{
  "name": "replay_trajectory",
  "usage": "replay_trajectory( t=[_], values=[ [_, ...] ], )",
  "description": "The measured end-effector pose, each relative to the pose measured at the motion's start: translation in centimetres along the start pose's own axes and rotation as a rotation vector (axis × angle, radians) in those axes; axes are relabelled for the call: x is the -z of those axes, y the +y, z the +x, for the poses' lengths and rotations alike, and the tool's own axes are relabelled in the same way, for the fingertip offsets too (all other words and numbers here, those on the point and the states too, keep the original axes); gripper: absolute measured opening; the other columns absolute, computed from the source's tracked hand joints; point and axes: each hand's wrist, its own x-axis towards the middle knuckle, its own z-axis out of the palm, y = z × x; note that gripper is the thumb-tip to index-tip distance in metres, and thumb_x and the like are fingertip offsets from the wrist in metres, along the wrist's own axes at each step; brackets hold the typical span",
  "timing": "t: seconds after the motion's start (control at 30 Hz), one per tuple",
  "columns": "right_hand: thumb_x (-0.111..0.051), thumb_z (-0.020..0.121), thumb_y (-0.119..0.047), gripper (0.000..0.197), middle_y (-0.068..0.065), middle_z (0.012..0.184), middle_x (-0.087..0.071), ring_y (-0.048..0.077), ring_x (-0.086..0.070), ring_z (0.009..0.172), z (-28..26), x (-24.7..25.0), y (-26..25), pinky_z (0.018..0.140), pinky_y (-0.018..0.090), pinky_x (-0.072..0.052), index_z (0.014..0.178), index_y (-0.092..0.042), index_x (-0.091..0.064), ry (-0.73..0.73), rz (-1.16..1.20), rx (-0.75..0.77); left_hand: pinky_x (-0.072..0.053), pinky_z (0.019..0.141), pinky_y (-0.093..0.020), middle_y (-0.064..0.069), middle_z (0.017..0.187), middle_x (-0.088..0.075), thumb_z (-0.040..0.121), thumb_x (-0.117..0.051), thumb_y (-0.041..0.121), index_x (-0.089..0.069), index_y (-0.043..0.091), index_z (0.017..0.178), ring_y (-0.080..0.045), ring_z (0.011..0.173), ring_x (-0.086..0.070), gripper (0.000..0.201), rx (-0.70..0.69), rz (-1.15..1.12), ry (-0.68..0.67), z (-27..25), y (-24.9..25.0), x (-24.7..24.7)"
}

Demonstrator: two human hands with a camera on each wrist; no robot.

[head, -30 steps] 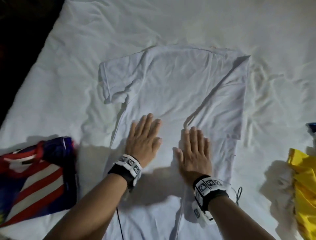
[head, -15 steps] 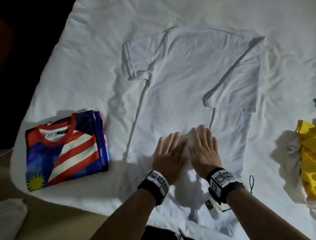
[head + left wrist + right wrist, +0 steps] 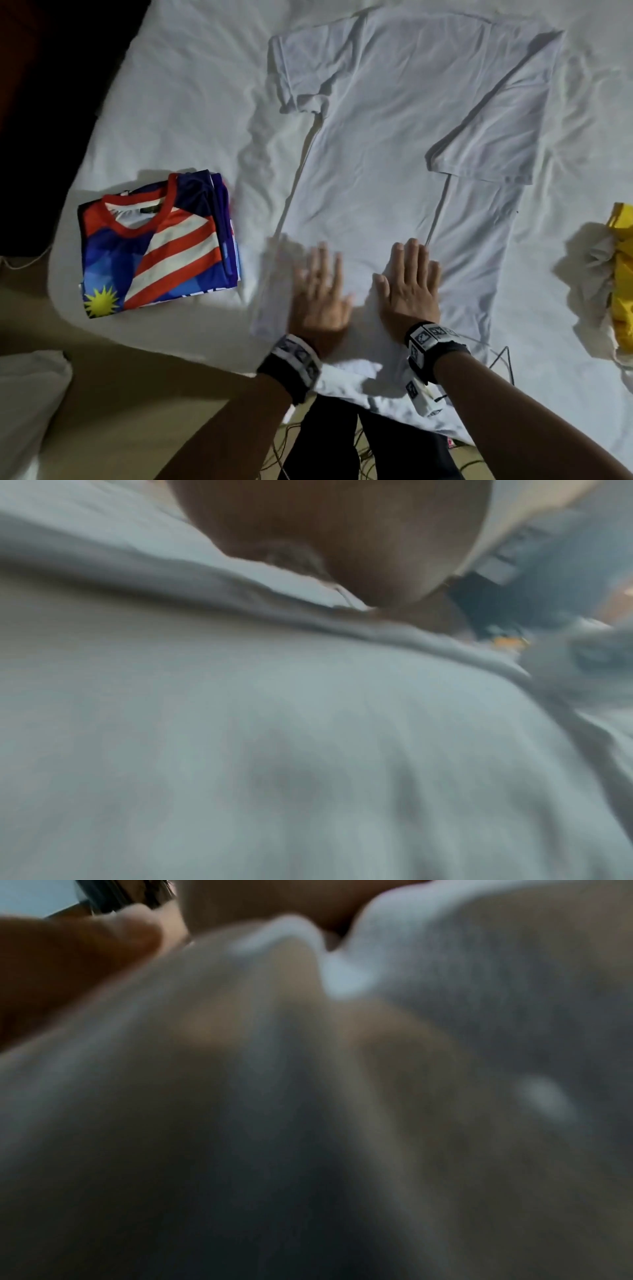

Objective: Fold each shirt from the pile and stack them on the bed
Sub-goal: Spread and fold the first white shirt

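Nearest, the hem of the white shirt [image 3: 376, 178] hangs over the near edge of the bed [image 3: 191, 102], above the person's dark trousers [image 3: 370, 445] and some cables on the floor; just beyond that edge both hands lie palm down on the shirt's lower part, side by side and apart; the left hand [image 3: 320, 294] is blurred but its fingers are straight and spread, flat on the cloth and gripping nothing, and the right hand [image 3: 409, 287] likewise presses with straight fingers, holding nothing; the wrist views show only blurred white cloth close up, and add nothing about the fingers; this looks like smoothing rather than folding. Farther up, the shirt's right sleeve and side are already folded in over the body, while the left sleeve still sticks out flat, so this shirt seems about a third folded: the left side and the lengthwise folds are left. To the left, near the bed's corner, a folded striped jersey [image 3: 157, 243] lies done, the start of the stack; to the right, at the frame's edge, a crumpled yellow garment [image 3: 621, 281] and some grey cloth [image 3: 597, 263] wait, apparently the pile; how many more lie there cannot be told.
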Motion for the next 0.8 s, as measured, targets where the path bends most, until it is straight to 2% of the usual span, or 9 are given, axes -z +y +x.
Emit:
replay_trajectory(
  t=[0.07, 0.1, 0.23, 0.37, 0.43, 0.5, 0.57, 0.67, 0.8],
  values=[
    [-0.006, 0.103, -0.056, 0.072, 0.009, 0.168, 0.02, 0.025, 0.024, 0.154, 0.0, -0.1, 0.2, 0.124, 0.049, 0.012, 0.163, -0.018, 0.008, 0.004, -0.008, 0.007, -0.016, 0.124, -0.059, -0.015, 0.17, -0.011, 0.104, -0.042, 0.05, -0.028, 0.011, 0.161, -0.03, 0.158, -0.009, 0.07, -0.211, 0.009, -0.127, -1.8, 2.2, -1.7],
    [-0.006, 0.103, -0.057, 0.072, 0.008, 0.168, 0.022, 0.025, 0.025, 0.153, 0.0, -0.2, 0.3, 0.124, 0.049, 0.013, 0.162, -0.019, 0.009, -0.001, -0.003, 0.012, -0.019, 0.122, -0.06, -0.015, 0.17, -0.01, 0.104, -0.041, 0.054, -0.028, 0.011, 0.161, -0.03, 0.158, -0.01, 0.072, -0.21, 0.038, -0.173, -2.4, 2.2, -2.2],
    [-0.008, 0.103, -0.058, 0.073, 0.008, 0.169, 0.018, 0.025, 0.022, 0.154, 0.1, -0.3, 0.4, 0.124, 0.048, 0.014, 0.162, -0.019, 0.008, 0.012, 0.002, 0.006, -0.013, 0.124, -0.057, -0.017, 0.169, -0.014, 0.102, -0.032, 0.064, -0.025, 0.014, 0.162, -0.034, 0.157, -0.013, 0.078, 0.039, 0.127, -0.212, -2.8, -1.3, -1.4],
    [-0.009, 0.104, -0.057, 0.071, 0.008, 0.17, 0.015, 0.025, 0.019, 0.155, 0.0, 0.1, 0.0, 0.124, 0.048, 0.011, 0.162, -0.019, 0.006, 0.032, 0.007, 0.005, -0.018, 0.124, -0.055, -0.018, 0.168, -0.019, 0.104, -0.027, 0.049, -0.028, 0.008, 0.16, -0.036, 0.154, -0.022, 0.069, 0.176, 0.147, -0.222, -2.3, -4.2, 0.1],
    [-0.012, 0.105, -0.056, 0.07, 0.006, 0.17, 0.015, 0.024, 0.02, 0.155, -0.1, 0.4, -0.1, 0.124, 0.048, 0.011, 0.163, -0.019, 0.004, 0.028, 0.018, -0.005, -0.02, 0.123, -0.057, -0.021, 0.165, -0.026, 0.1, -0.039, 0.038, -0.036, 0.0, 0.155, -0.037, 0.152, -0.027, 0.067, 0.277, 0.172, -0.236, -1.4, -4.1, 0.9],
    [-0.019, 0.105, -0.053, 0.07, 0.006, 0.17, 0.011, 0.023, 0.018, 0.155, 0.0, 1.1, -0.5, 0.124, 0.05, 0.012, 0.163, -0.018, 0.0, 0.007, 0.02, -0.033, -0.013, 0.123, -0.061, -0.025, 0.164, -0.025, 0.09, -0.053, 0.029, -0.037, -0.003, 0.153, -0.04, 0.154, -0.021, 0.072, 0.336, 0.206, -0.27, 0.0, -2.8, 2.6],
    [-0.031, 0.101, -0.049, 0.07, 0.009, 0.169, -0.007, 0.027, 0.004, 0.156, 0.4, 2.5, -1.5, 0.124, 0.054, 0.01, 0.16, -0.015, -0.016, -0.008, 0.013, -0.084, -0.003, 0.123, -0.063, -0.025, 0.167, -0.015, 0.091, -0.052, 0.026, -0.029, 0.002, 0.156, -0.042, 0.155, -0.01, 0.074, 0.32, 0.189, -0.313, 2.3, -1.2, 4.5],
    [-0.051, 0.087, -0.039, 0.056, 0.008, 0.144, -0.038, 0.03, -0.03, 0.139, 1.8, 5.8, -3.2, 0.123, 0.056, -0.01, 0.136, -0.014, -0.04, 0.053, -0.003, -0.126, -0.011, 0.121, -0.064, -0.021, 0.168, -0.014, 0.1, -0.045, 0.03, -0.029, 0.01, 0.158, -0.04, 0.155, -0.01, 0.063, 0.259, 0.157, -0.236, 6.8, 0.5, 6.9],
    [-0.056, 0.088, -0.031, 0.045, 0.01, 0.138, -0.046, 0.032, -0.042, 0.123, 6.0, 9.3, -4.7, 0.106, 0.045, -0.033, 0.128, -0.012, -0.048, 0.164, 0.011, -0.068, -0.026, 0.116, -0.056, -0.016, 0.164, -0.025, 0.105, -0.037, 0.031, -0.036, 0.014, 0.152, -0.038, 0.15, -0.023, 0.05, 0.256, 0.124, -0.195, 14.3, 0.2, 8.4]
  ],
)
